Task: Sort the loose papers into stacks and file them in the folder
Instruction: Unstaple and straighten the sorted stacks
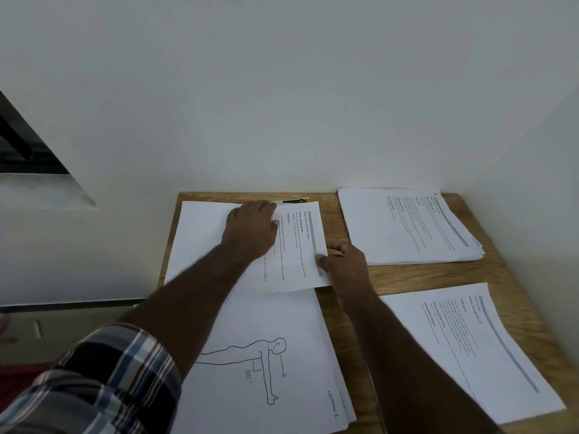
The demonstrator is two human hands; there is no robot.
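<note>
A printed text sheet [297,245] lies on top of a white stack at the far left of the wooden table [354,277]. My left hand [252,228] rests flat on it with the fingers reaching its far edge. At the sheet's right edge my right hand [343,261] pinches it, thumb on top and fingers underneath. Nearer to me lies a stack topped by a push-up drawing [266,364]. A thick pile of text pages [407,227] sits at the far right, and a thinner one [473,346] at the near right. No folder is visible.
A black and yellow pen [296,200] lies at the table's far edge by the white wall [282,104]. A dark window frame [25,145] is at the left. The table sits in a corner, with a second wall on its right.
</note>
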